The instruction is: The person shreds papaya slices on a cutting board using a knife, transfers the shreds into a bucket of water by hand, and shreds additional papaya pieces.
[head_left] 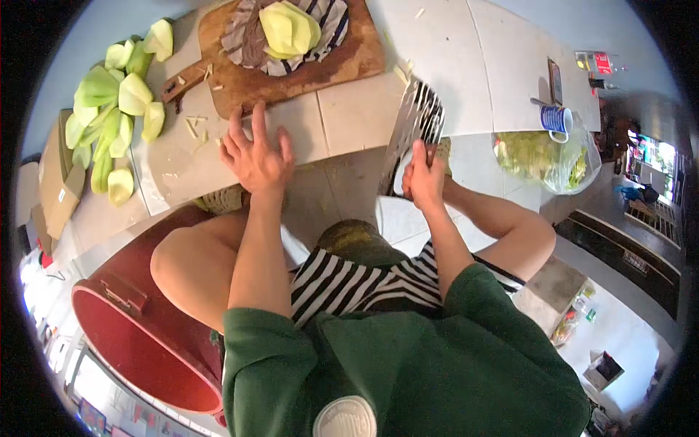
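Note:
My left hand [258, 155] rests with spread fingers at the near edge of a wooden cutting board [331, 69], holding nothing. In my right hand [426, 175] is the handle of a wide-bladed knife [416, 116], its blade pointing away from me over the tiled counter's edge. A peeled pale green piece [289, 30] lies on a striped cloth [244, 40] on the board. Left of the board is a pile of pale green cut pieces [102, 87], with thin strips [191, 127] scattered near it.
A cardboard box [62, 178] stands at the left and a red bin [138, 335] below it. To the right are a blue and white cup [555, 119], a phone [555, 80], a plastic bag of greens [535, 156] and a bottle [601, 63].

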Tool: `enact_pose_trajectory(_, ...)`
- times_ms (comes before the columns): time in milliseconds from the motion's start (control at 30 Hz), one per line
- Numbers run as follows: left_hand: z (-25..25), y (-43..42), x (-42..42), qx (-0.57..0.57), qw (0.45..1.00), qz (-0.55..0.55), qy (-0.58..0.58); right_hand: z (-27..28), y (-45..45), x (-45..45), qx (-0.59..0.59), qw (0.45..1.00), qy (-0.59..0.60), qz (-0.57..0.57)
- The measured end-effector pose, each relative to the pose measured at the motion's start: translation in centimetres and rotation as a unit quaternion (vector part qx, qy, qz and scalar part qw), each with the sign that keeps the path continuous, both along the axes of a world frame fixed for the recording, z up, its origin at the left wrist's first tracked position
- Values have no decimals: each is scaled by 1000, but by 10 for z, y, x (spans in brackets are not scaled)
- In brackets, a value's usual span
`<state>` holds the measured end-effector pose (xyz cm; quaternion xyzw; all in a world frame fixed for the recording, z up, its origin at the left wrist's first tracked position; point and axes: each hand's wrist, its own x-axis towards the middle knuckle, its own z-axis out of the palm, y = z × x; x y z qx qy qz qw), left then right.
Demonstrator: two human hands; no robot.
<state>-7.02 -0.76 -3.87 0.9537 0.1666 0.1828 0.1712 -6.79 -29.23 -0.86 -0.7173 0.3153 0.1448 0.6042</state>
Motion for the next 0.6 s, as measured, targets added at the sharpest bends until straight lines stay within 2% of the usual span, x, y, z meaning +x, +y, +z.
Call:
enact_pose_trajectory(33, -2, 0, 3, 7, 1000, 6, -2, -19, -3, 15, 37, 998, 5, -53)
enact_pose_trajectory(133, -1, 1, 3, 24, 1000, 10, 8, -17, 7, 37, 47, 991, -38, -121)
enact_pose_trajectory(267, 0, -1, 2, 42, 999, 14, 18, -17, 12, 39, 35, 983, -34, -179)
enact_pose_trajectory(433, 0, 0, 2, 26, 1000, 11, 2, -19, 14, 36, 4, 986, -8, -167)
enact_pose_trajectory(533, -1, -1, 4, 21, 1000, 11, -4, -18, 16, 36, -6, 979, 3, -204)
enact_pose_trajectory(600, -1, -1, 4, 23, 1000, 11, -7, -23, 11, 25, 21, 987, -3, -156)
